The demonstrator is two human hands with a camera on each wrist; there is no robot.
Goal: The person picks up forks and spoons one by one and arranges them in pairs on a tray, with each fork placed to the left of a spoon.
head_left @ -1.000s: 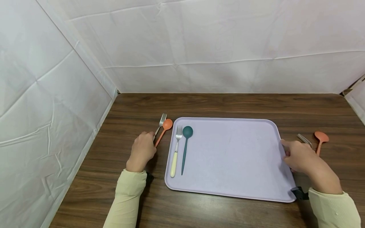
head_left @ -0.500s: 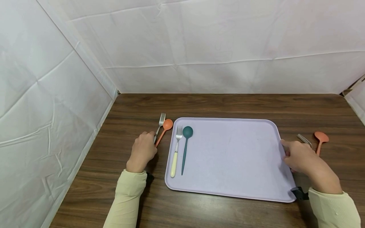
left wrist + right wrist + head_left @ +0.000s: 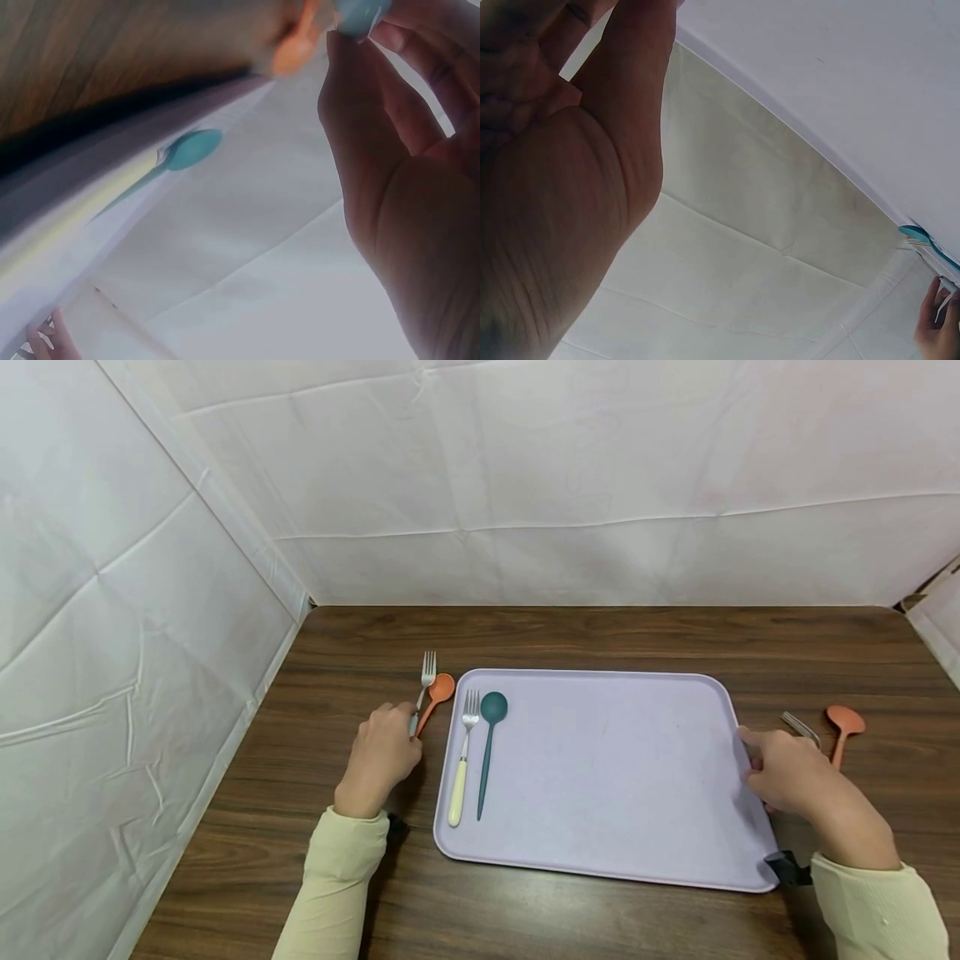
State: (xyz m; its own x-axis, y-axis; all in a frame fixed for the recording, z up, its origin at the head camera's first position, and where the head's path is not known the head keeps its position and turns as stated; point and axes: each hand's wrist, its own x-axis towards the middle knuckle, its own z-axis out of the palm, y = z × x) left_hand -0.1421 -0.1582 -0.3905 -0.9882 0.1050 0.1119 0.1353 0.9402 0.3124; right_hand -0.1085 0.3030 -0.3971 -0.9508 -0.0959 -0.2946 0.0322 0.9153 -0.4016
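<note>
My left hand (image 3: pixel 381 747) pinches the grey-blue handle (image 3: pixel 361 16) of a fork (image 3: pixel 428 670), left of the tray; its metal tines point away from me. Beside that fork lies an orange spoon (image 3: pixel 442 687), its handle partly hidden by the hand. My right hand (image 3: pixel 791 772) holds the right rim of the lilac tray (image 3: pixel 615 768), fingertips at the edge. On the tray's left side lie a fork with a pale yellow handle (image 3: pixel 457 793) and a dark teal spoon (image 3: pixel 493 707), side by side.
Right of the tray, another orange spoon (image 3: pixel 845 720) and a shiny ridged metal piece (image 3: pixel 800 727) are partly covered by my right hand. The wooden table (image 3: pixel 570 639) meets white cloth walls (image 3: pixel 562 460) at the back and left.
The fork in my left hand has shifted slightly away from me, closer to the orange spoon, and more of its handle shows. My right hand and the tray stay in place.
</note>
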